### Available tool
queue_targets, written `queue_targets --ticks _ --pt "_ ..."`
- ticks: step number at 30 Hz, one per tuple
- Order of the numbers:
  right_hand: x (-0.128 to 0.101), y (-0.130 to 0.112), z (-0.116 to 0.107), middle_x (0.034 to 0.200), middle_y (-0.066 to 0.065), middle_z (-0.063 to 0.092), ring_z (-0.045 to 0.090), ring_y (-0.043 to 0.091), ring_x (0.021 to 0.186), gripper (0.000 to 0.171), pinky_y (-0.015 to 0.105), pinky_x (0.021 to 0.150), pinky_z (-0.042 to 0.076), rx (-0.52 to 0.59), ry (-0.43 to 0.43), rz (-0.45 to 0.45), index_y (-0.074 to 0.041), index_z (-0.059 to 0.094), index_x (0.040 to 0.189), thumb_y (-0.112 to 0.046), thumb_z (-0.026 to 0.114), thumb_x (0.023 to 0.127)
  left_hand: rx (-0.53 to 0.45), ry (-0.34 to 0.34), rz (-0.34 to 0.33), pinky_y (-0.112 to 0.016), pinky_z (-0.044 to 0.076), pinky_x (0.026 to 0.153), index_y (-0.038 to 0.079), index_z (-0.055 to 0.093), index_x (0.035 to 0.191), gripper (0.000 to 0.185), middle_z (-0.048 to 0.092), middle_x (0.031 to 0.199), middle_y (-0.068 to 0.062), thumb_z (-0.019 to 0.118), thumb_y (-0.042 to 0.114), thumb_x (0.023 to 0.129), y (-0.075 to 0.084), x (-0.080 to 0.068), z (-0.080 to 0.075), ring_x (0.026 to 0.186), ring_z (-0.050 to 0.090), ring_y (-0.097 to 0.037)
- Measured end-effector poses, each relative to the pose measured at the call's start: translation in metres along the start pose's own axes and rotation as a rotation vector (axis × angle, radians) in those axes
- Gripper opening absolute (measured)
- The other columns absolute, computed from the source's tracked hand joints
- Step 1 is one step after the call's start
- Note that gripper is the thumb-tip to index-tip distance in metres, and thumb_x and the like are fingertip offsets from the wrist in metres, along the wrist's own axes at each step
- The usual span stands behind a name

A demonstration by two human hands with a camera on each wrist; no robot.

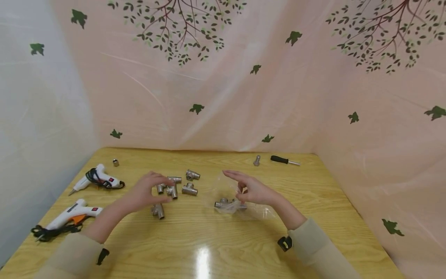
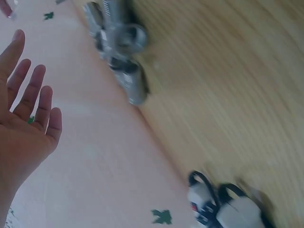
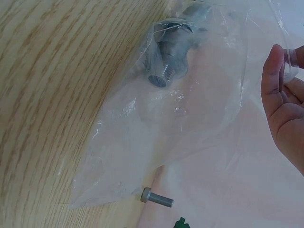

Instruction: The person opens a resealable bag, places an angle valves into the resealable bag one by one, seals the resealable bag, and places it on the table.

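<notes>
My right hand (image 1: 251,190) pinches the clear bag's (image 3: 190,123) edge, the bagged pipe fitting (image 1: 226,203) just below and toward my left, lying crosswise. My left hand (image 1: 144,192) hovers spread, holding nothing — over the loose fittings (image 1: 174,186), the nearer hand to those.

Illumination is bright, even and overhead, confirmed by a white glare patch on the glossy worktop (image 1: 203,260) near the bottom edge of the head view; shadows beneath the metal fittings (image 1: 174,187) are soft and short. The head view is sharp at centre with wide-angle bending toward its edges, visible in the curved backdrop and worktop borders. The left wrist view is heavily motion-blurred, smearing the fittings and the glue gun (image 2: 223,206), while the right wrist view is mildly soft, with pale sheen on the plastic bag (image 3: 190,123).
</notes>
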State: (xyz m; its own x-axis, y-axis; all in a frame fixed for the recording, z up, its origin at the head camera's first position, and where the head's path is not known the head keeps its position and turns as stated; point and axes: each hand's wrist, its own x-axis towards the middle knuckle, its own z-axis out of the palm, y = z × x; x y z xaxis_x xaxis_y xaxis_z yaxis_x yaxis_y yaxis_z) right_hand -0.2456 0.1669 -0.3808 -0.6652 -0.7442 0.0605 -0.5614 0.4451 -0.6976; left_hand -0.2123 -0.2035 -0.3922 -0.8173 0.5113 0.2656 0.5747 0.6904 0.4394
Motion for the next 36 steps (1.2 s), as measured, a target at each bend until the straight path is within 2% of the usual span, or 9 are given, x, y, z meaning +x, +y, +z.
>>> queue_targets --ticks 4,9,16,19,23,30,36 --pt "0.000 0.000 0.000 0.155 0.004 0.024 0.054 0.010 0.063 0.075 0.026 0.050 0.049 -0.004 0.004 0.010 -0.012 0.025 0.150 0.006 0.057 0.085 -0.004 -0.070 -0.012 -0.054 0.042 0.091 0.011 0.066 0.114 0.042 0.064 0.112 -0.001 0.078 0.025 0.077 -0.020 -0.012 -0.002 0.108 0.051 -0.028" --pt "-0.001 0.000 0.001 0.155 0.004 0.024 0.054 0.011 0.063 0.075 0.026 0.050 0.049 0.000 0.000 0.012 -0.012 0.025 0.150 0.006 0.057 0.085 -0.037 -0.172 -0.059 -0.052 0.043 0.090 0.012 0.064 0.118 0.045 0.063 0.115 -0.001 0.077 0.030 0.078 -0.041 -0.021 -0.002 0.111 0.049 -0.030" --pt "0.000 0.001 0.000 0.155 0.005 0.023 0.054 0.011 0.062 0.073 0.025 0.050 0.049 -0.005 -0.008 0.003 -0.012 0.024 0.150 0.003 0.057 0.086 -0.104 -0.273 -0.077 -0.052 0.043 0.091 0.008 0.063 0.121 0.056 0.064 0.116 -0.003 0.077 0.037 0.075 -0.054 -0.024 0.004 0.107 0.053 -0.029" --pt "0.000 0.001 0.000 0.155 0.005 0.023 0.053 0.009 0.061 0.073 0.024 0.050 0.048 -0.015 -0.012 -0.004 -0.012 0.024 0.150 0.003 0.056 0.086 -0.131 -0.306 -0.076 -0.049 0.046 0.091 0.008 0.063 0.120 0.055 0.064 0.114 -0.003 0.077 0.036 0.075 -0.057 -0.023 0.008 0.105 0.057 -0.027" --pt "0.001 0.000 0.000 0.155 0.006 0.023 0.052 0.010 0.061 0.073 0.024 0.049 0.048 -0.012 -0.017 -0.007 -0.011 0.024 0.150 0.005 0.056 0.086 -0.157 -0.320 -0.071 -0.041 0.050 0.087 0.008 0.064 0.117 0.051 0.066 0.110 -0.002 0.076 0.035 0.076 -0.061 -0.023 0.013 0.100 0.061 -0.021" --pt "0.002 -0.001 0.000 0.155 0.005 0.024 0.050 0.009 0.062 0.073 0.023 0.050 0.046 -0.024 -0.015 -0.012 -0.010 0.025 0.150 0.005 0.056 0.086 -0.173 -0.276 -0.093 -0.026 0.053 0.073 0.004 0.065 0.115 0.047 0.067 0.098 0.002 0.078 0.029 0.077 -0.060 -0.021 0.015 0.084 0.061 -0.010" --pt "0.002 -0.002 0.000 0.155 0.005 0.023 0.051 0.010 0.061 0.073 0.024 0.050 0.047 -0.025 -0.023 -0.018 -0.012 0.025 0.150 0.003 0.055 0.086 -0.156 -0.253 -0.090 -0.025 0.052 0.069 0.001 0.064 0.116 0.047 0.067 0.095 0.001 0.076 0.028 0.079 -0.051 -0.019 0.012 0.082 0.062 -0.010"
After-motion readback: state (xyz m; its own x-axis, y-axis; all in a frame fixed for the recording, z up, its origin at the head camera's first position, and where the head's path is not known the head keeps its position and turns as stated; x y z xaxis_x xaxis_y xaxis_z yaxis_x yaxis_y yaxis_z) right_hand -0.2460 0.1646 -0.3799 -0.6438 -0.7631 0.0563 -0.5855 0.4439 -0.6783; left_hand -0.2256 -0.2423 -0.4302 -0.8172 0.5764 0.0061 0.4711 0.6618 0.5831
